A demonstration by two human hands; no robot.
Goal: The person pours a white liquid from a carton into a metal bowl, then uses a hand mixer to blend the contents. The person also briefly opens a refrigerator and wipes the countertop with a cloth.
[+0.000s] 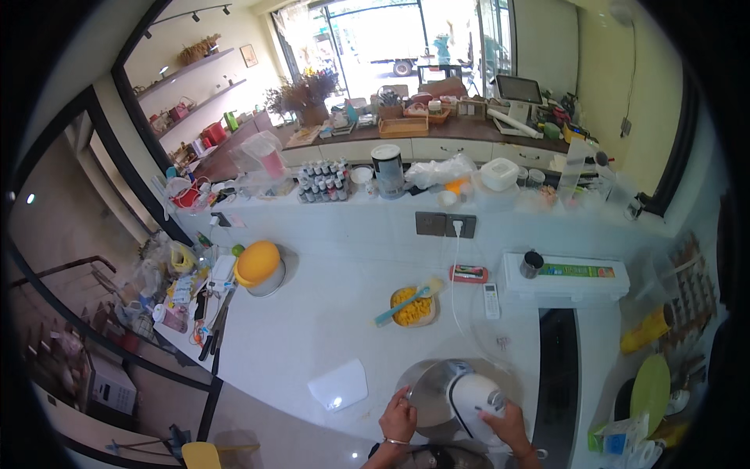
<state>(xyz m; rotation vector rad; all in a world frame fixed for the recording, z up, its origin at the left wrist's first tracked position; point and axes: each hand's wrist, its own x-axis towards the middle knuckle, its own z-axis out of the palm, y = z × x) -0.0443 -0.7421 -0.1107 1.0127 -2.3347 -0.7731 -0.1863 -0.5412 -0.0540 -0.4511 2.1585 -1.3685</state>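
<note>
At the front of the white counter, a wide mixing bowl stands before me. My left hand, a bracelet at its wrist, grips the bowl's left rim. A white electric hand mixer is in my right hand, tilted over the bowl's right side. Its body hides the beaters and part of the bowl; the contents look pale and smooth, but I cannot tell what they are. Left of the bowl lies a white plastic scraper sheet. Farther back, a dish of yellow crumbly food has a blue-handled spatula across it.
A white cord runs from the wall socket toward the mixer. Knives lie along the left edge, near a yellow-topped metal pot. At right are a remote control, a white case and a dark cup.
</note>
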